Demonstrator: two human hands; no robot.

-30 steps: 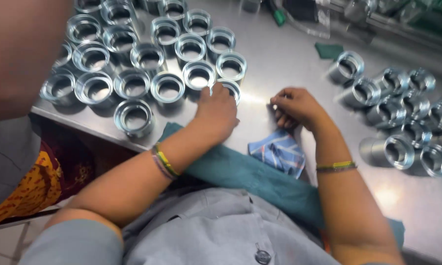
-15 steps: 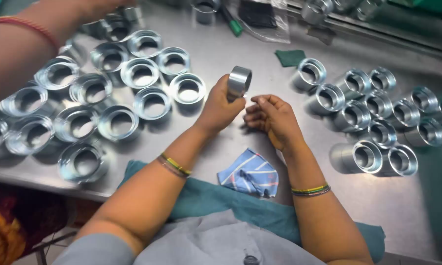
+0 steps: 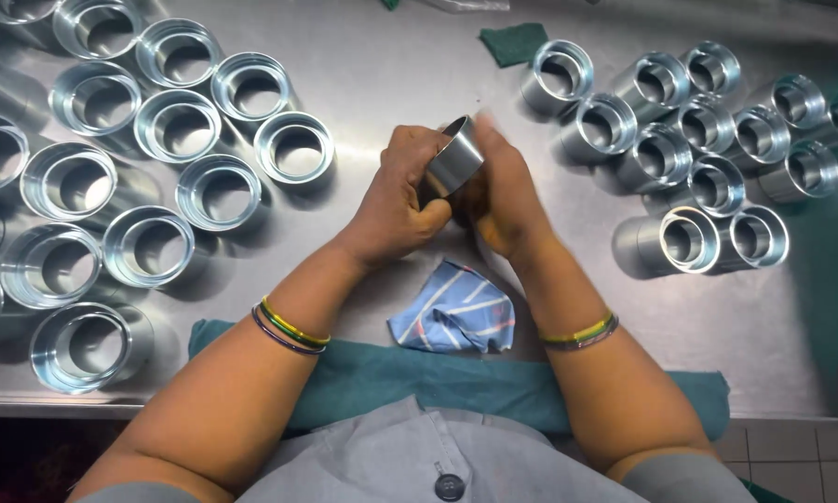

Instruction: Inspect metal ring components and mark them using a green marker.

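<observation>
Both hands are met at centre of the table [image 3: 410,65], just above its surface. The left hand [image 3: 396,200] is closed round a short machined metal ring [image 3: 454,156], thumb & fingers wrapped on its near and left side. The right hand [image 3: 503,191] is pressed against the ring's right side, fingers partly blurred, so exact finger placement can't be told; it is curled on the part, not spread.

The ring is held between the two hands, tilted: its open bore faces up & far-left, its polished outer wall faces near-right toward the camera. Its axis is thus canted, not vertical, not flat. Neither hand is clearly nearer; the ring is shared, w/ more of it covered by the left.

Left of the hands, wide flanged rings [image 3: 195,191] are stood open-end up in rows, well apart from the held part. Right of the hands, smaller sleeves [image 3: 689,237] are laid on their sides in a cluster, bores facing near-left. A crumpled blue striped cloth [image 3: 456,317] lies near, just below the hands, untouched. A teal cloth [image 3: 391,377] is spread along the near table edge under the forearms. A small green pad [image 3: 512,42] lies far, beyond the hands.
</observation>
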